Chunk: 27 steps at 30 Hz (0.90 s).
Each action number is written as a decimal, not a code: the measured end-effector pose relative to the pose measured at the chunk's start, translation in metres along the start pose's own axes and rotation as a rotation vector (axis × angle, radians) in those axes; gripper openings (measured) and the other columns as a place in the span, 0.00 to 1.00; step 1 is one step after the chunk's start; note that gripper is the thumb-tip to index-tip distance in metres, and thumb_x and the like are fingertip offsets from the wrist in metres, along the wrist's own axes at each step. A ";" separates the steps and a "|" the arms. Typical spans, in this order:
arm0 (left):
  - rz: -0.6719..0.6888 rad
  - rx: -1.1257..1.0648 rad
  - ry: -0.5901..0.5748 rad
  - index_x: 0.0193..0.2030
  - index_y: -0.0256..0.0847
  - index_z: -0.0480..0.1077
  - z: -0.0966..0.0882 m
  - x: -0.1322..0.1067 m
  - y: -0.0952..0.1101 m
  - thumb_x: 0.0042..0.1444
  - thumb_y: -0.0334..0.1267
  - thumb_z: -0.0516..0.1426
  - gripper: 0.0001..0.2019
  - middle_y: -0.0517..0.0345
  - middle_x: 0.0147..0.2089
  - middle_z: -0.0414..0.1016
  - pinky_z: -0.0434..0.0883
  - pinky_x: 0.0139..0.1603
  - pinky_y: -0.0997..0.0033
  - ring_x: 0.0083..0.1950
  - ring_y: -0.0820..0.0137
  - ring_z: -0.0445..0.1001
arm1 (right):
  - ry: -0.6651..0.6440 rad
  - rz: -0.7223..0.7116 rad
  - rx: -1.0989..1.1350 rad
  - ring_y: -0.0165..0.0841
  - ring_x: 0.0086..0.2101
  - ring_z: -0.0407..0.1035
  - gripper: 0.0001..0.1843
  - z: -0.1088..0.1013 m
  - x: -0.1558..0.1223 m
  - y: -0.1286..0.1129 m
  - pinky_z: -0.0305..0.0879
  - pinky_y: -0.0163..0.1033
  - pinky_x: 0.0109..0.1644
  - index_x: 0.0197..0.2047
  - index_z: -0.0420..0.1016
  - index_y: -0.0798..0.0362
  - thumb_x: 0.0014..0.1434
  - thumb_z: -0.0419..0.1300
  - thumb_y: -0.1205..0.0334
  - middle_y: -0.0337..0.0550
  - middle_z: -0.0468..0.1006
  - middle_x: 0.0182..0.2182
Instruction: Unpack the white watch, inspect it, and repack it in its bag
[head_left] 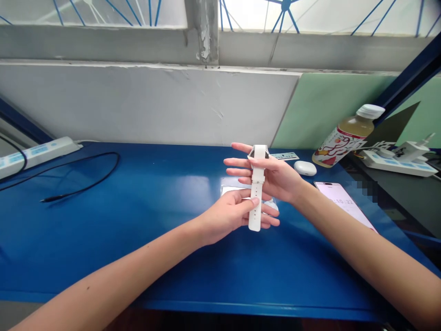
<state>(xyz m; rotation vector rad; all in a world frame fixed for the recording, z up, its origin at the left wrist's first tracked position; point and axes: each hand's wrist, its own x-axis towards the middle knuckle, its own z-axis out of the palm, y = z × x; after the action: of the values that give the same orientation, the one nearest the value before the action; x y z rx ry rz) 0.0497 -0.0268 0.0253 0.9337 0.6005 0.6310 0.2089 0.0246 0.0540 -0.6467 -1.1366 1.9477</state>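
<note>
A wristwatch [255, 216] with a white strap hangs upright between both hands above the blue desk [165, 262]. My right hand [280, 177] grips its upper part, thumb across the strap near the watch case, fingers stretched out behind. Lower down, my left hand [234, 211] pinches the strap's punched end between thumb and fingers. The strap is buckled, and most of the case is hidden behind the band and the right hand. Behind the hands lies a flat clear and white item [225, 189], mostly covered, its kind unclear.
On the right are a white earbud case [305, 168], a phone [344, 202], a drink bottle [344, 138] and a power strip [396, 163] with chargers. A black cable [89, 186] and another power strip [41, 154] lie left. A wall [148, 105] bounds the back.
</note>
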 end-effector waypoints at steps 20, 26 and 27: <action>-0.004 -0.104 -0.040 0.51 0.27 0.73 -0.003 0.000 0.000 0.59 0.35 0.64 0.16 0.31 0.56 0.75 0.68 0.62 0.51 0.60 0.48 0.74 | -0.058 0.053 0.056 0.39 0.54 0.73 0.25 -0.011 0.004 0.000 0.69 0.43 0.59 0.53 0.76 0.59 0.69 0.46 0.50 0.54 0.78 0.55; -0.027 -0.122 -0.086 0.53 0.25 0.73 -0.006 -0.001 0.001 0.61 0.33 0.62 0.16 0.28 0.58 0.73 0.69 0.61 0.51 0.60 0.48 0.73 | -0.094 0.076 0.073 0.41 0.53 0.74 0.25 -0.015 0.003 -0.001 0.68 0.45 0.59 0.53 0.76 0.61 0.67 0.46 0.55 0.54 0.80 0.52; -0.028 -0.127 -0.099 0.54 0.25 0.73 -0.007 -0.001 0.000 0.62 0.32 0.62 0.15 0.28 0.59 0.73 0.69 0.61 0.52 0.60 0.48 0.73 | -0.103 0.081 0.077 0.42 0.53 0.74 0.26 -0.015 0.003 -0.001 0.67 0.46 0.60 0.53 0.76 0.62 0.67 0.46 0.53 0.55 0.80 0.52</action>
<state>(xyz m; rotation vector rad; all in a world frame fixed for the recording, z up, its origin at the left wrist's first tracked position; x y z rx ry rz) 0.0444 -0.0238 0.0227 0.8314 0.4793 0.5878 0.2187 0.0346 0.0476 -0.5652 -1.1069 2.1039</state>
